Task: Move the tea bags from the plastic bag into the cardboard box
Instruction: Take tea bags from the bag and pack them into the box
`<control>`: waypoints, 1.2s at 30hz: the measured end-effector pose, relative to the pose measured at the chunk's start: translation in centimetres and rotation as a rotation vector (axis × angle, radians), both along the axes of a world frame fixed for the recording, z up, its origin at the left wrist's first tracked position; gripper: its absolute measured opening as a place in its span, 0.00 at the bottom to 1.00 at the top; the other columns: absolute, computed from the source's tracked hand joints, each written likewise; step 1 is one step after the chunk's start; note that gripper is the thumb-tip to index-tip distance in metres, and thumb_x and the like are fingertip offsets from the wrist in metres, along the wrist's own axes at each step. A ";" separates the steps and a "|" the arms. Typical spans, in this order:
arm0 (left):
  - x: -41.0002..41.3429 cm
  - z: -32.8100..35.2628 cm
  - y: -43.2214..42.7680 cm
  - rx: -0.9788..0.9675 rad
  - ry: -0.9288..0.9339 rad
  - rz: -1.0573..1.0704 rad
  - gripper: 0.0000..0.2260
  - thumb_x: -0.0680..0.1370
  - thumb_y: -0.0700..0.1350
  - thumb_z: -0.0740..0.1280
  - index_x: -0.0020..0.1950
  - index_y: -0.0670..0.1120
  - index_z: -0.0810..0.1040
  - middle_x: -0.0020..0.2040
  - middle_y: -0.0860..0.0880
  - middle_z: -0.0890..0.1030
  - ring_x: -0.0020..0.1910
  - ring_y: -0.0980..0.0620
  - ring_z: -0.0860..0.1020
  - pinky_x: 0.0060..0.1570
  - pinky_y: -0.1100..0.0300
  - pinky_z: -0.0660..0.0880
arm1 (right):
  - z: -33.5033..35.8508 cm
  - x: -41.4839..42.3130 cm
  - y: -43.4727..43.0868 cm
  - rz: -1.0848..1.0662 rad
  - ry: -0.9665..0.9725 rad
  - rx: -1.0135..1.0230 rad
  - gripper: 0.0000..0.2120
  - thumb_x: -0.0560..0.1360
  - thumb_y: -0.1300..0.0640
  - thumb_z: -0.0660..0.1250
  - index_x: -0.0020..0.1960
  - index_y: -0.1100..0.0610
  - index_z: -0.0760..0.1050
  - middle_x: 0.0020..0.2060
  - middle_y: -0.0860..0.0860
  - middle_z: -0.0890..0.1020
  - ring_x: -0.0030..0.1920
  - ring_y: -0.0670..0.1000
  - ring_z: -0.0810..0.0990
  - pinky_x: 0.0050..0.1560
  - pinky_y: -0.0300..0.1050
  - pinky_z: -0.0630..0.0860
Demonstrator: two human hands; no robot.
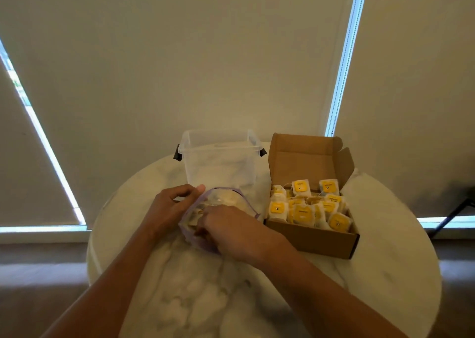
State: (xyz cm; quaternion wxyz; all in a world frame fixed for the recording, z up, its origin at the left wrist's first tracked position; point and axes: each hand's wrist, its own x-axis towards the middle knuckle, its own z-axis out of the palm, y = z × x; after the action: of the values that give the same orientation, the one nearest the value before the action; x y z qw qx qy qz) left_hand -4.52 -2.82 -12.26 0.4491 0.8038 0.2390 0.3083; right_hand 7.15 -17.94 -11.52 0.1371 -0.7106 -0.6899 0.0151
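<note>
On round marble table, head view: spotted plastic bag at centre, with purple-rimmed mouth gaping up toward camera. Saw left hand at bag's left rim, thumb and fingers curled, pinching the rim edge and holding mouth open. Saw right hand pushed into bag mouth from near side, with fingers buried inside. Could not tell how far closed, or whether gripping anything. Made out pale tea bags through the clear film at bag's far side, blurred. Noted cardboard box just right of bag, near but apart, lid flap standing up at back. Saw box floor mostly covered by yellow-tagged tea bags, packed close in rough rows, tags facing up. Noted clear lidless tub directly behind bag, black latches at both ends. Could not tell whether touching bag's far rim. Saw pale blinds behind table, with bright daylight strips along edges.
</note>
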 end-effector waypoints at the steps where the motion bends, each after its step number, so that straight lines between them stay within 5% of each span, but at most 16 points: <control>1: 0.0 -0.2 0.1 -0.004 -0.010 -0.005 0.18 0.81 0.63 0.71 0.50 0.50 0.89 0.43 0.50 0.89 0.43 0.53 0.87 0.52 0.52 0.82 | 0.2 -0.2 -0.3 0.028 -0.015 0.024 0.16 0.77 0.63 0.71 0.65 0.58 0.81 0.64 0.55 0.81 0.62 0.56 0.80 0.62 0.47 0.73; 11: 0.0 -0.6 0.3 0.059 -0.011 -0.043 0.25 0.65 0.76 0.70 0.50 0.60 0.89 0.42 0.54 0.89 0.41 0.61 0.85 0.50 0.57 0.81 | 0.5 -0.9 -2.2 0.034 -0.041 0.072 0.26 0.76 0.65 0.72 0.73 0.59 0.74 0.70 0.59 0.76 0.68 0.61 0.76 0.64 0.50 0.70; 16: 0.2 -0.6 0.0 0.036 -0.032 -0.043 0.18 0.71 0.66 0.70 0.49 0.56 0.90 0.42 0.51 0.89 0.42 0.55 0.84 0.51 0.54 0.79 | 1.8 -1.1 -3.6 0.060 -0.086 0.127 0.28 0.78 0.65 0.72 0.76 0.60 0.71 0.75 0.60 0.70 0.72 0.60 0.69 0.68 0.50 0.66; 19: 0.3 -0.8 0.3 0.036 -0.039 -0.046 0.06 0.78 0.55 0.75 0.49 0.54 0.90 0.43 0.50 0.89 0.42 0.52 0.85 0.45 0.59 0.79 | 1.6 -0.6 -3.8 0.107 -0.061 0.248 0.22 0.74 0.64 0.76 0.67 0.57 0.80 0.66 0.56 0.79 0.64 0.58 0.75 0.61 0.55 0.76; 21: 0.3 -0.9 0.3 0.047 -0.049 -0.044 0.09 0.76 0.58 0.75 0.49 0.54 0.90 0.43 0.50 0.89 0.42 0.53 0.85 0.43 0.61 0.79 | 1.7 0.3 -3.9 0.094 -0.035 0.368 0.14 0.74 0.61 0.77 0.59 0.54 0.84 0.56 0.52 0.82 0.56 0.55 0.76 0.54 0.54 0.79; 24: 0.2 -0.8 0.3 0.048 -0.053 -0.040 0.08 0.80 0.56 0.75 0.49 0.54 0.90 0.43 0.50 0.89 0.41 0.55 0.86 0.43 0.65 0.79 | 2.5 1.2 -4.4 0.025 0.081 0.488 0.08 0.76 0.55 0.76 0.55 0.52 0.86 0.51 0.48 0.85 0.53 0.49 0.78 0.51 0.45 0.75; 27: 0.3 -0.9 0.4 0.076 -0.037 -0.027 0.18 0.79 0.65 0.73 0.51 0.52 0.90 0.43 0.50 0.89 0.44 0.52 0.88 0.47 0.59 0.81 | 2.9 1.9 -5.2 -0.048 0.276 0.560 0.07 0.74 0.50 0.78 0.51 0.49 0.87 0.48 0.44 0.86 0.49 0.43 0.79 0.49 0.44 0.78; 32: 0.4 -0.8 0.6 0.084 -0.003 0.006 0.18 0.79 0.67 0.71 0.48 0.54 0.90 0.41 0.52 0.88 0.40 0.56 0.85 0.48 0.55 0.81 | 4.5 2.6 -7.0 -0.077 0.594 0.635 0.07 0.77 0.49 0.77 0.52 0.51 0.86 0.43 0.42 0.86 0.45 0.46 0.85 0.43 0.39 0.81; 36: -0.1 -0.8 0.7 0.084 -0.042 -0.029 0.32 0.66 0.81 0.70 0.49 0.56 0.90 0.42 0.52 0.89 0.41 0.56 0.85 0.47 0.58 0.81 | 5.5 3.1 -8.5 -0.116 0.683 0.725 0.08 0.77 0.51 0.76 0.55 0.52 0.84 0.45 0.41 0.86 0.47 0.46 0.85 0.43 0.35 0.80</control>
State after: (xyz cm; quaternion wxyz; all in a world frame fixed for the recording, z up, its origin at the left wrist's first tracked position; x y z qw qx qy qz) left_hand -4.63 -2.13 -13.02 0.4242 0.8188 0.2048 0.3283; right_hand 10.25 -26.44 -5.99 0.5938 -0.6090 -0.5258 -0.0015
